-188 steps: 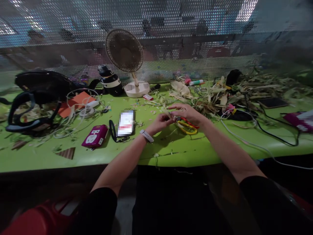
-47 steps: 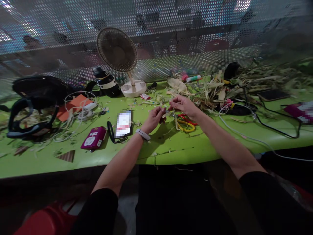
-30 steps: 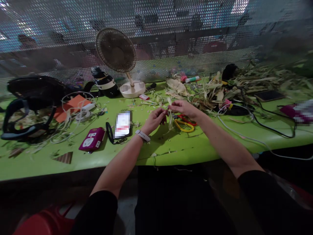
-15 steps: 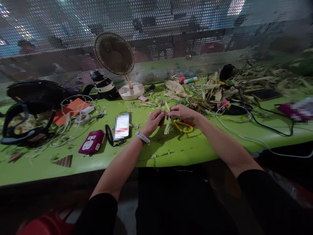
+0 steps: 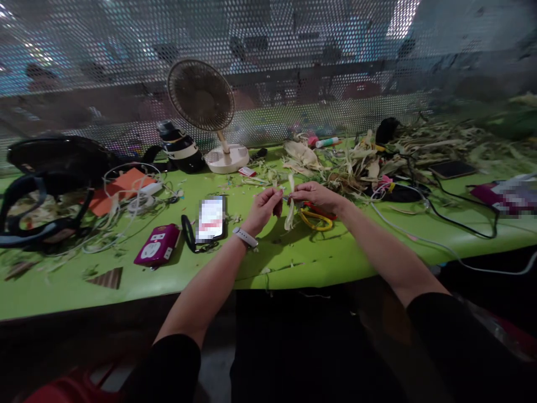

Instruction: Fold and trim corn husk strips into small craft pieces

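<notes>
A pale strip of dried corn husk [image 5: 290,216] hangs upright between my hands, over the green tabletop. My right hand [image 5: 315,196] pinches it partway up between thumb and fingers. Just left of the strip, my left hand [image 5: 265,208] is closed in a pinch; whatever lies between its fingertips is too small to make out. A pale watch band circles that wrist. Below my right hand lies a looped yellow handle [image 5: 317,226], with a red-orange handle [image 5: 321,211] beside it, partly hidden by the hand.
Dried husks [image 5: 361,165] are heaped behind and right of my hands. Left of them lie a lit phone [image 5: 210,218] and a purple box-shaped device [image 5: 157,245]. A small fan [image 5: 226,159] and a black bottle [image 5: 182,151] stand behind. A white cable [image 5: 436,246] crosses the right side.
My fingertips have drawn slightly apart. The husk strip has shifted a little to the right with my right hand, and more of the red-orange handle shows.
</notes>
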Demonstrator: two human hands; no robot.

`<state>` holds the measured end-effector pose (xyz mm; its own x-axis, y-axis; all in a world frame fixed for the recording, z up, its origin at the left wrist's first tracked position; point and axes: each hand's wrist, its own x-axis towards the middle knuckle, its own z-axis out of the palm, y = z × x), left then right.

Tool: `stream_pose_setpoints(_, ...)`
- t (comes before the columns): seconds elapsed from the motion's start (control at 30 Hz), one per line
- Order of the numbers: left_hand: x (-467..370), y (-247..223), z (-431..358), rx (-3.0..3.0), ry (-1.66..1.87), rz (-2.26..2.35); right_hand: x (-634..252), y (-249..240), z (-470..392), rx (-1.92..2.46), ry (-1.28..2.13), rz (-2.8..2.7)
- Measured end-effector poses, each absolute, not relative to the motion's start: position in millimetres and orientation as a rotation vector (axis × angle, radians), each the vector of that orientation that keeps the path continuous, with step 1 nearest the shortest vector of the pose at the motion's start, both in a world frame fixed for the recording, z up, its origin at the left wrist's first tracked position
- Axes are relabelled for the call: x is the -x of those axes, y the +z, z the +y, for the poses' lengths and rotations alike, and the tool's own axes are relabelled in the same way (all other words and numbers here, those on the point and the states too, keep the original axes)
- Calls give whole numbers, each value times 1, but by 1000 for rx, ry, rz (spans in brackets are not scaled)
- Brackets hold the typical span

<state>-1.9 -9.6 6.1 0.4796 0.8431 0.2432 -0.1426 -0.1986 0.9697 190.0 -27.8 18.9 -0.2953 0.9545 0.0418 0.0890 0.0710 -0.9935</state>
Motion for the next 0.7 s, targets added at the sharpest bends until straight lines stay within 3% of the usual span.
stream_pose_setpoints(0.33,5,2,-2,-1476,1061,722,-207,36,-26,1160,1136,-1708)
stream_pose_setpoints(0.53,6,-1,3,-1309,761,790,-202,30,-26,1120,1174,-1828)
stream_pose_setpoints(0.7,5,-4,0,-1398,810,727,-204,26,-25,1151,1113,-1911)
